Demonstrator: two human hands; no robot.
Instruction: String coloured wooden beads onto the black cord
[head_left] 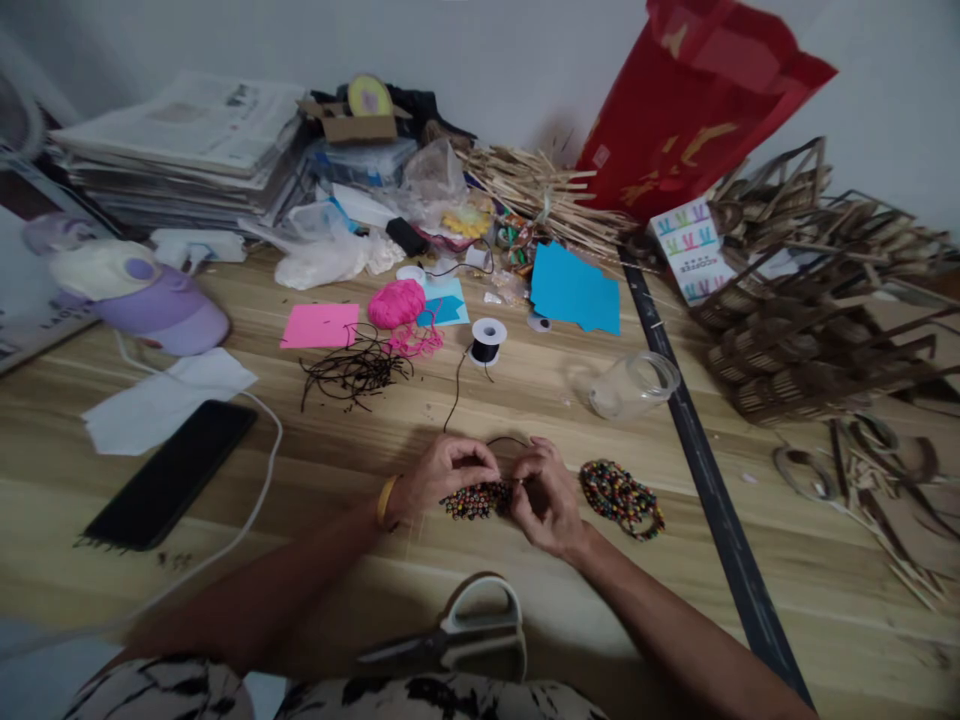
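My left hand and my right hand meet over a small cluster of multicoloured beads on the wooden table. Both hands pinch the beadwork and a thin black cord that loops up from between them toward a white spool of black cord. To the right of my right hand lies a pile of beaded bracelets. A yellow band sits on my left wrist. Scissors with grey handles lie near the table's front edge below my hands.
A black phone and white cable lie at left, next to a purple cap. Pink yarn, black cord scraps, blue paper, a clear jar on its side, newspapers, a red bag and wooden strip models crowd the back and right.
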